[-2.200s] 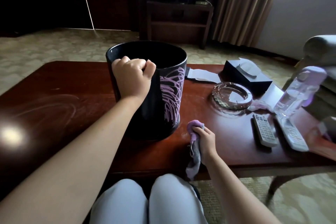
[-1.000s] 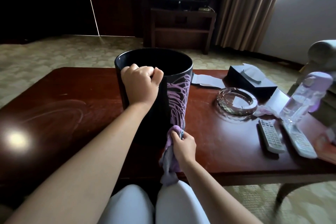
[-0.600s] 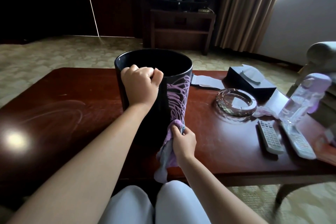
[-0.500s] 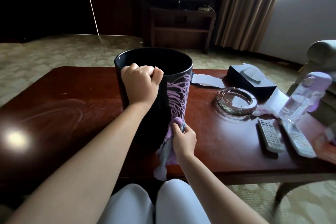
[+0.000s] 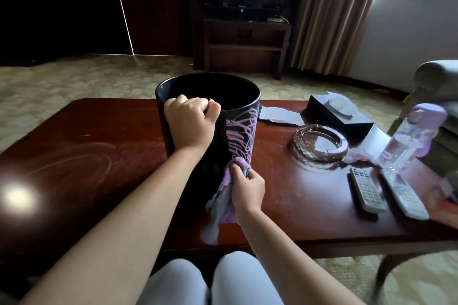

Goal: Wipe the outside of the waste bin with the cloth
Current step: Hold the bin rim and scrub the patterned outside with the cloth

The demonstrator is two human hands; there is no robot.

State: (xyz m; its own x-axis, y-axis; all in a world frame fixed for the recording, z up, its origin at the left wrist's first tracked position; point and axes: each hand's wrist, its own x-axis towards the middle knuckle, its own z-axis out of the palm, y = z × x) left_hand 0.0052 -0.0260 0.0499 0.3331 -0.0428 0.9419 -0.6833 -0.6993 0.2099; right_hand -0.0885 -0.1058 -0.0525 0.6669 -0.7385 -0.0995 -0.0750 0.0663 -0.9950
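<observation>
Gripping the near rim of the waste bin [image 5: 241, 129], the left hand [image 5: 192, 125] has its fingers curled over the edge into the opening and the thumb on the outer wall; the bin stands upright on the wooden table [image 5: 81, 156], toward the near edge. Head view, the only one: the right hand [image 5: 247, 188] pinches a bunched lilac-and-grey cloth [image 5: 223, 195] between thumb and curled fingers and presses its upper fold against the lower right of the bin's outer wall, just under the purple scribble pattern; the loose tail of the cloth hangs down past the table edge. Change over the last two seconds or so: the right hand has come off the tabletop beside the bin, brought the cloth onto the base of the wall, then crept upward along it; the left hand has not shifted on the rim. Judgement: wiping has only just begun, one low patch on the right-facing side covered, most of the wall not yet reached. The far side is likely to need the bin turned under the steadying hand. To the right on the table: a glass ashtray [image 5: 321, 143], two remote controls [image 5: 366, 188], a clear bottle [image 5: 406, 142] and a dark tissue box [image 5: 339, 114], all well apart from the bin.
</observation>
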